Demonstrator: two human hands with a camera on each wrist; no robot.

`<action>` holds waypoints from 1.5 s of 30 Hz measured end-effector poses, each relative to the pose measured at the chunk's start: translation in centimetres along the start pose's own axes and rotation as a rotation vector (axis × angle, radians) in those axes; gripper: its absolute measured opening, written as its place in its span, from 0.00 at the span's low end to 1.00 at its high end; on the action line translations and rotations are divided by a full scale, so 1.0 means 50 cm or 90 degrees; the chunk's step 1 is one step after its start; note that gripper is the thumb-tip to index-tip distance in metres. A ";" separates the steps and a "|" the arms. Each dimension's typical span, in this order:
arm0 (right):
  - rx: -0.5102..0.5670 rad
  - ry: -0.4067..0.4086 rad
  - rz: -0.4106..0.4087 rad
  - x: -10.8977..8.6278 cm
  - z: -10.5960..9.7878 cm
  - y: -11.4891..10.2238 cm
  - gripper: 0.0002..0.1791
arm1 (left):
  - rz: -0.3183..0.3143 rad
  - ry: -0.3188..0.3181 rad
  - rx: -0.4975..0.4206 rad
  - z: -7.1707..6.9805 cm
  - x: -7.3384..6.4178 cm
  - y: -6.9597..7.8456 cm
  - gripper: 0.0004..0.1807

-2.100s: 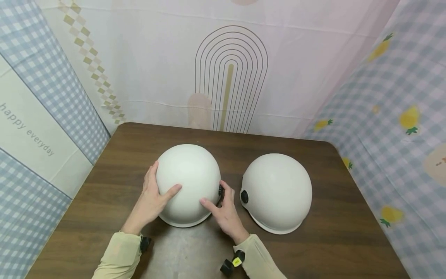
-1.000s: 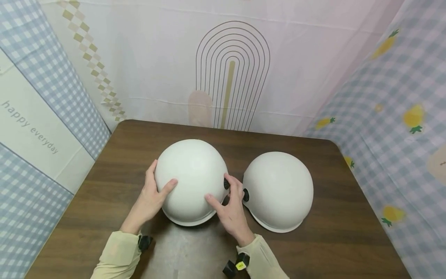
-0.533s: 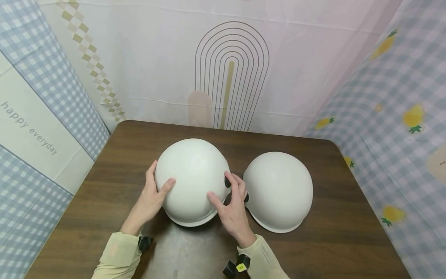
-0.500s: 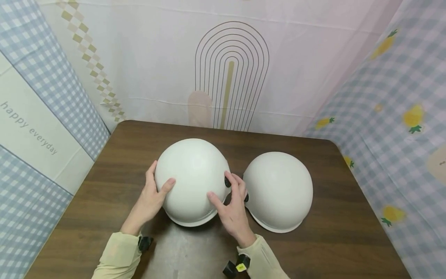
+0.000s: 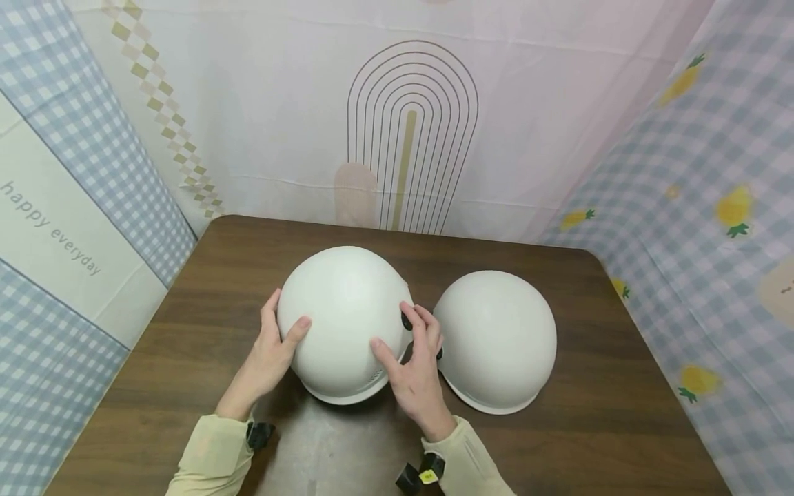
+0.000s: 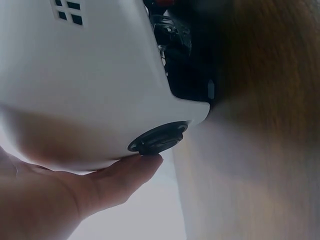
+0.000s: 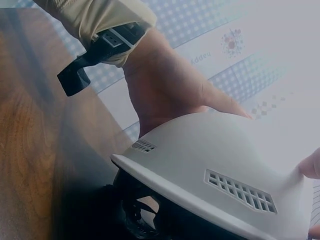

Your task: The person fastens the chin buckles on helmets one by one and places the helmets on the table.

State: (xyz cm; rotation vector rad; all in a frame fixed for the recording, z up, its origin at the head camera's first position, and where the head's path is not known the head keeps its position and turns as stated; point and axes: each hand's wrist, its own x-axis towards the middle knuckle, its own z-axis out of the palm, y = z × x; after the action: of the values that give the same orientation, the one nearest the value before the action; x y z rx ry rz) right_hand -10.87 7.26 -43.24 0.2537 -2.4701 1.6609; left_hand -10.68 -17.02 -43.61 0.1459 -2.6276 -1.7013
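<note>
Two white helmets with smooth domes are on the brown table, crown up. My left hand (image 5: 271,355) grips the left helmet (image 5: 341,317) from the left side, thumb on the dome. In the left wrist view, a finger touches a round black knob (image 6: 159,138) near its edge. My right hand (image 5: 417,372) holds the same helmet at its right side, thumb on the shell and fingertips by another black knob. Vent slots (image 7: 241,190) and a dark interior show in the right wrist view. The second helmet (image 5: 496,341) stands just right of my right hand.
The wooden table (image 5: 595,386) extends around both helmets, with a shiny grey patch (image 5: 329,448) near the front. A patterned cloth (image 5: 285,117) hangs behind the table's back edge, and checked cloth flanks both sides.
The held helmet has shifted slightly right and turned, bringing vent slots into view at its lower right. My right hand has moved right with it, closer to the second helmet.
</note>
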 end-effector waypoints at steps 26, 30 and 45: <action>0.023 0.032 -0.114 0.004 -0.006 -0.020 0.33 | -0.007 -0.019 -0.085 0.000 -0.011 0.004 0.43; 0.024 0.040 -0.130 0.008 -0.005 -0.023 0.32 | -0.013 -0.019 -0.087 0.001 -0.012 0.006 0.43; 0.015 0.038 -0.164 0.011 -0.008 -0.045 0.30 | -0.004 -0.017 -0.123 0.003 -0.011 -0.004 0.40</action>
State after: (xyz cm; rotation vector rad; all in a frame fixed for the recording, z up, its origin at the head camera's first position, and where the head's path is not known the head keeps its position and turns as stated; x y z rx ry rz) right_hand -10.89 6.78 -40.93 0.4946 -2.2651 1.5670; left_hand -10.12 -16.94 -43.82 0.1301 -2.4641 -1.9590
